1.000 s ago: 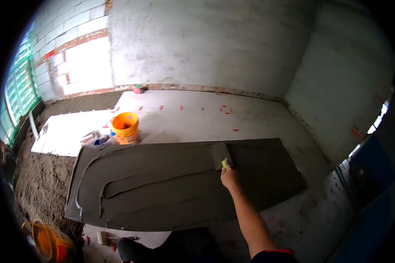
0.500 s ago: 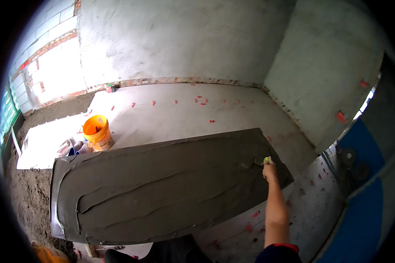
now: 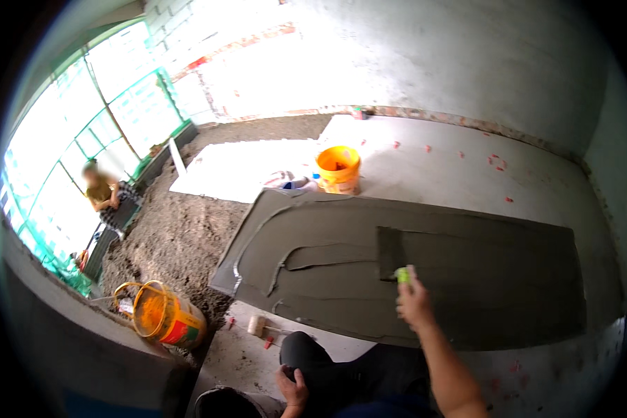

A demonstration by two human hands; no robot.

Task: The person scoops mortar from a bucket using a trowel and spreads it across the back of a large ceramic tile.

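Observation:
My right hand (image 3: 414,306) grips the green handle of a flat trowel (image 3: 390,252). The trowel's dark rectangular blade lies on wet grey mortar near the middle of a large slab (image 3: 226,279). The mortar (image 3: 481,279) covers nearly the whole slab; it looks fairly smooth to the right of the blade, while curved ridges run through it on the left. Low in the view, my left hand (image 3: 294,391) rests against my dark-trousered leg, holding nothing that I can see, fingers loosely apart.
A yellow bucket (image 3: 338,171) stands behind the slab, beside crumpled bags or cloths. Another bucket (image 3: 171,317) leans on rough sand (image 3: 167,240) at the left. A white-headed mallet (image 3: 256,325) lies before the slab. A person (image 3: 104,195) sits by the netted opening. Red clips dot the pale tiles.
The view has swung left, bringing the seated person, leaning bucket and my left hand into sight. My right hand has moved the trowel from the slab's right end to about its middle.

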